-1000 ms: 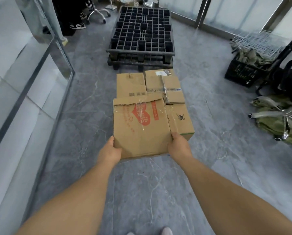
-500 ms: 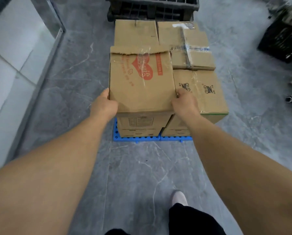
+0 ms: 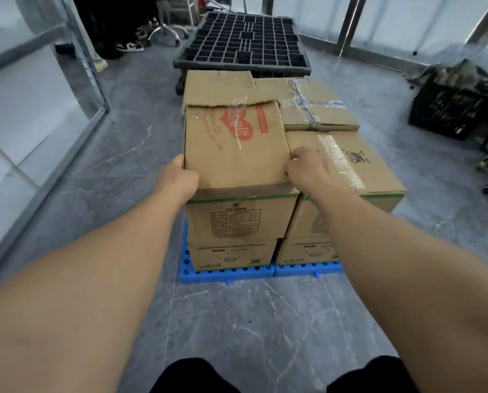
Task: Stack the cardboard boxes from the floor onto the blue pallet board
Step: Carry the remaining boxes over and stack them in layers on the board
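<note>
The red-heart cardboard box (image 3: 234, 146) sits atop the near-left stack on the blue pallet board (image 3: 225, 272), gripped at its near corners by the left hand (image 3: 179, 180) and right hand (image 3: 308, 168). Beside it lie a green-edged box (image 3: 350, 163) and a taped box (image 3: 316, 106); beyond, a black pallet (image 3: 243, 43).

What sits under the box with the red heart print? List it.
Under the heart box: a green-edged box, another box below, then the blue pallet board. Contact faces are covered.
</note>
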Motion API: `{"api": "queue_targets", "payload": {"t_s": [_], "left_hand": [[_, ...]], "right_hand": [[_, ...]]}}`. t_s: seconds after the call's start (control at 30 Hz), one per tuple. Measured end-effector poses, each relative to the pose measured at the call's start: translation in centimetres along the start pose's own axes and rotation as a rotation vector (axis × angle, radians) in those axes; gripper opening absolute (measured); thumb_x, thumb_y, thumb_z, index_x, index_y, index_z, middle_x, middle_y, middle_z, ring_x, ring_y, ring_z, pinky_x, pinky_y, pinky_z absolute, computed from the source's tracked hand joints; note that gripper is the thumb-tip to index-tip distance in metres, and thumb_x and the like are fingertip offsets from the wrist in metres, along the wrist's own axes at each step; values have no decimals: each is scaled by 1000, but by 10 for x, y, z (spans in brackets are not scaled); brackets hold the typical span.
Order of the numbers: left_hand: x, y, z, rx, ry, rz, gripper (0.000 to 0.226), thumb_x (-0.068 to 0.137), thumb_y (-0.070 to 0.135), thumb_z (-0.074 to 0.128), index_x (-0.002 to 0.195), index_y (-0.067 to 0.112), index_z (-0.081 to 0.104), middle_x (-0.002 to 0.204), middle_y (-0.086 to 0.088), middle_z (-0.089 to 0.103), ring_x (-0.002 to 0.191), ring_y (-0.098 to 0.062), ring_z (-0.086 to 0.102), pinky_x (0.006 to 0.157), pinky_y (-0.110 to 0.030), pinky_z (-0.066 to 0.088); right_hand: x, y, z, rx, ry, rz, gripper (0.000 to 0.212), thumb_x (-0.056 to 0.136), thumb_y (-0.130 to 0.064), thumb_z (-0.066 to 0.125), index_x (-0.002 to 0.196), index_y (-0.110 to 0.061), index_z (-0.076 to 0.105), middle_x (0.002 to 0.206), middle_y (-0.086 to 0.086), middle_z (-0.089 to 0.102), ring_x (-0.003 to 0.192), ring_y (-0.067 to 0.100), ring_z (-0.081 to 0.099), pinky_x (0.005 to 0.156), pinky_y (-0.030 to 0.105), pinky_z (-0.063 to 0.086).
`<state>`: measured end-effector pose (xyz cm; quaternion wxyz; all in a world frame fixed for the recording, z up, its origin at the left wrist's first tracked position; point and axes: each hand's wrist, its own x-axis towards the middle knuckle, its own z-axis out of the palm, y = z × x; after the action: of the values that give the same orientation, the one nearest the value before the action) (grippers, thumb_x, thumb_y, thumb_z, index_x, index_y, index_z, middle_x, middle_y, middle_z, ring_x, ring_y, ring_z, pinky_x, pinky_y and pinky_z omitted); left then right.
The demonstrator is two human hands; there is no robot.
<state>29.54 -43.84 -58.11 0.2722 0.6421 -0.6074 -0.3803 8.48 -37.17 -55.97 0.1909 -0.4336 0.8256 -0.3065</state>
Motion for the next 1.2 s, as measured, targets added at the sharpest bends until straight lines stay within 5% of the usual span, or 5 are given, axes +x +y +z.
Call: {"api": "queue_targets", "payload": {"t_s": [0.63,0.83,1.0,1.1,1.2], "left_hand": [[-22,4,16,-37,75,-7,44,89,13,44,133,16,47,132,-3,52,106,-15,47,84,-28,36],[-15,2,13,-51,73,-54,58,91,18,43,146,23,26,150,-2,33,135,-23,33,106,-36,30],[-29,-24,15,-140,15,27,61,89,37,52,144,26,30,144,3,40,125,-15,42,89,-24,29],[-38,-39,16,-207,-32,95,46,85,45,57,129,34,48,114,19,58,95,5,49,76,-15,34],[-42,-47,18,-257,-33,129,38,82,46,61,118,38,54,98,30,57,87,18,48,69,-10,33]], "right_hand": [[-2,24,6,48,37,-12,32,88,-13,42,115,-9,59,112,10,61,86,22,47,73,26,36],[4,20,3,143,7,-15,32,87,-13,46,116,-6,58,113,13,61,90,25,51,80,30,42],[-6,36,-2,334,-183,-90,50,79,-24,68,125,-14,53,99,-8,61,87,9,56,73,22,44],[-8,45,-3,369,-242,-166,54,75,-24,74,124,-20,52,95,-17,59,82,-6,53,65,11,39],[-6,53,-5,390,-313,-199,69,73,-25,76,134,-20,45,113,-12,59,104,5,56,87,22,45]]}}
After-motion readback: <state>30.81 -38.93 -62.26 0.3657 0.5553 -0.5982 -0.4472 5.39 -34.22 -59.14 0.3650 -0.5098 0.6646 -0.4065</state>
